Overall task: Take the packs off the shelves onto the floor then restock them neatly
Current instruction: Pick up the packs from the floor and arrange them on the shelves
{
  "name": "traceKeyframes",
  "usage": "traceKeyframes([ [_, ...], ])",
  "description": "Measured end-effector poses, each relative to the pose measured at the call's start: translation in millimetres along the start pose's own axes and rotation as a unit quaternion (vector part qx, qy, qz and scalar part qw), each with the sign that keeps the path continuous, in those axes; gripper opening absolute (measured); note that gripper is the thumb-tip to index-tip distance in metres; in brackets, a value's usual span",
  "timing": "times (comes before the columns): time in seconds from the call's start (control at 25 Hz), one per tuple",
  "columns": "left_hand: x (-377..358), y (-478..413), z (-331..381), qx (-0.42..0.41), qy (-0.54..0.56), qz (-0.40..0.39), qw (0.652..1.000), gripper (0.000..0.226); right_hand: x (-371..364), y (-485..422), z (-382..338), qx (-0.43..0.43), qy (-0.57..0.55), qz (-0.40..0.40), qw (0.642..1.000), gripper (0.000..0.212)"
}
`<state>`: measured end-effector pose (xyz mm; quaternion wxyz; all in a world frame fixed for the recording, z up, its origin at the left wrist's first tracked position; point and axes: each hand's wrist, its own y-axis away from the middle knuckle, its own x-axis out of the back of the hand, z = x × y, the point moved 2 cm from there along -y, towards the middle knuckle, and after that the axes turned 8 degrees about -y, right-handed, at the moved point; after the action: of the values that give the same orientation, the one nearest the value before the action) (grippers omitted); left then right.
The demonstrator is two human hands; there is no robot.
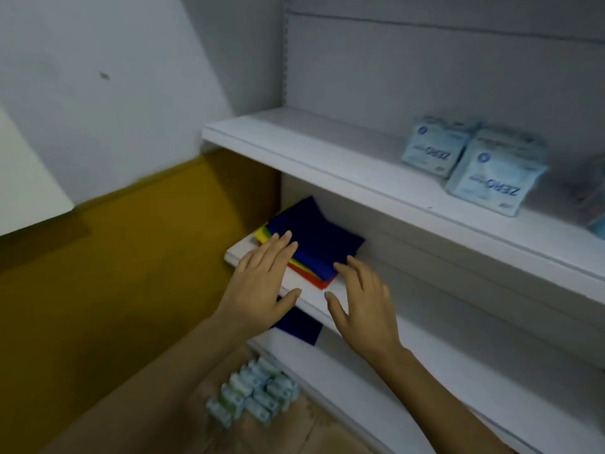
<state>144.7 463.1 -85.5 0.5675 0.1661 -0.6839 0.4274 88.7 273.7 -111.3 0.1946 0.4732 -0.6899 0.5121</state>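
Observation:
A flat stack of packs (316, 239), dark blue on top with yellow and red ones under it, lies at the left end of the middle shelf (314, 298). My left hand (265, 280) lies flat with straight fingers on the stack's left edge. My right hand (360, 299) is spread at the stack's front right corner, fingertips touching it. Two pale blue packs (484, 170) stand on the upper shelf (327, 149). Several small pale blue packs (253, 396) lie grouped on the floor below.
A dark blue pack (299, 326) shows under the middle shelf, on the bottom shelf (376, 398). The wall (114, 77) stands to the left, with yellow floor (98, 273) beneath. Another pale pack (597, 204) is cut off at the right edge.

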Motion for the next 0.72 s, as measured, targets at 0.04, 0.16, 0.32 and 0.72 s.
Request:
traceKeyframes([
  [0.04,-3,19,-10,0.015,-0.004,-0.01,1.0,0.068,-14,11,-6,-0.006,-0.003,-0.022,1.0,0.048],
  [0.16,-11,68,-40,0.082,-0.021,-0.06,0.995,0.068,-54,37,-23,-0.022,-0.017,-0.075,0.997,0.046],
  [0.32,-28,125,-91,0.139,-0.035,-0.115,0.983,0.069,-116,47,-54,-0.004,-0.018,-0.147,0.989,0.042],
  [0.72,-93,169,-220,0.093,0.0,-0.257,0.962,0.071,-258,36,-121,-0.099,-0.008,-0.209,0.973,0.051],
])
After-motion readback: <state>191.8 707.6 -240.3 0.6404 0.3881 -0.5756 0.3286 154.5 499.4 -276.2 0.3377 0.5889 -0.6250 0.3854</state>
